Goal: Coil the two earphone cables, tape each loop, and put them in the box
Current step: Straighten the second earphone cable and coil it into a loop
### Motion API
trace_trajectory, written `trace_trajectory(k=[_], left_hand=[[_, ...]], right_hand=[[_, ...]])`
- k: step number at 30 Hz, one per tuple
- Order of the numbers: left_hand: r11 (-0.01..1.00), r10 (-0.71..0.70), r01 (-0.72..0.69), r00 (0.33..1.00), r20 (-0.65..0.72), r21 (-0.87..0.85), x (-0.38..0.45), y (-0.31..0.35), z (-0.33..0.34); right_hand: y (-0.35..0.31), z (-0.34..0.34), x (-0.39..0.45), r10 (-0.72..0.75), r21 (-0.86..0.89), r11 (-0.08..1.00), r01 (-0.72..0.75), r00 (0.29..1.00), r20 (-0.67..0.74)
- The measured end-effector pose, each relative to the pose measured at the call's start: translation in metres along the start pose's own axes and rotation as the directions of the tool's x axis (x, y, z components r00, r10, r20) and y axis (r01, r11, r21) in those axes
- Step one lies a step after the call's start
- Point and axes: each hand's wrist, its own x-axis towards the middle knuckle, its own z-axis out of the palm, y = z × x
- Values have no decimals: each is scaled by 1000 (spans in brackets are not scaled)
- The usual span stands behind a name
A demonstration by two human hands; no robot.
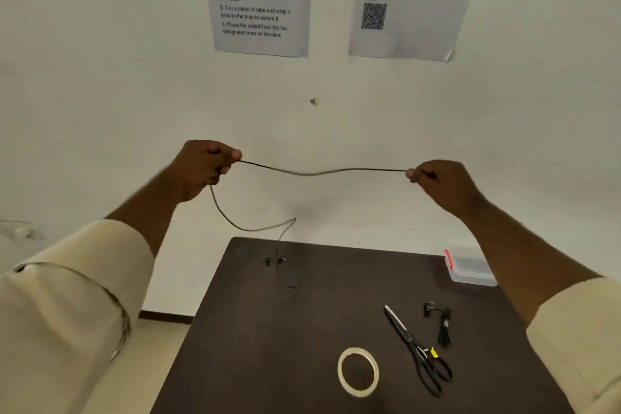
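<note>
A dark desk [302,329] is standing against a pale wall [100,77] where two printed sheets [258,0] are hanging. Lying on the desk are a tape ring [358,372], scissors [415,348], a bundled second earphone [441,323] and, at the far right corner, a clear box [468,267]. Both hands are raised before the wall: the left hand [201,168] and right hand [443,183] are each pinching the cable [319,173] between thumb and fingers, stretching it between them, its tail drooping from the left hand toward the desk.
</note>
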Motion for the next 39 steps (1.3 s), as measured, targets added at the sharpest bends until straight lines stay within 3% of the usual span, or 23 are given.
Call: trace_trajectory(k=[6,10,12,15,17,22,30,35,37,39], left_hand=[[999,44,-41,966,253,-15,-7,17,79],[991,108,-129,940,323,43,-13,23,118],[979,134,-180,922,364,96,-13,28,134],[970,131,-206,891,435,129,-13,38,154],[968,135,-212,889,439,133,-12,46,163],[938,152,-264,897,415,227,-5,64,153],[861,153,-270,946,286,431,15,65,83],[850,183,-328,918,352,413,12,70,119],[842,183,-343,908,376,417,12,72,137],[833,181,-357,898,401,422,12,72,151]], right_hand=[[10,37,-17,130,46,989,-138,981,145],[0,38,-17,209,40,974,-221,959,192],[-21,38,-12,151,199,961,-191,968,198],[-67,41,-6,47,551,810,-202,958,282],[-88,43,-3,-10,628,752,-198,950,312],[-96,36,5,34,646,748,-150,981,189],[-27,-10,13,163,536,830,-151,986,25],[-28,3,16,151,272,935,-226,950,272],[-44,11,17,114,334,912,-237,931,347],[-64,20,19,27,512,828,-230,927,374]])
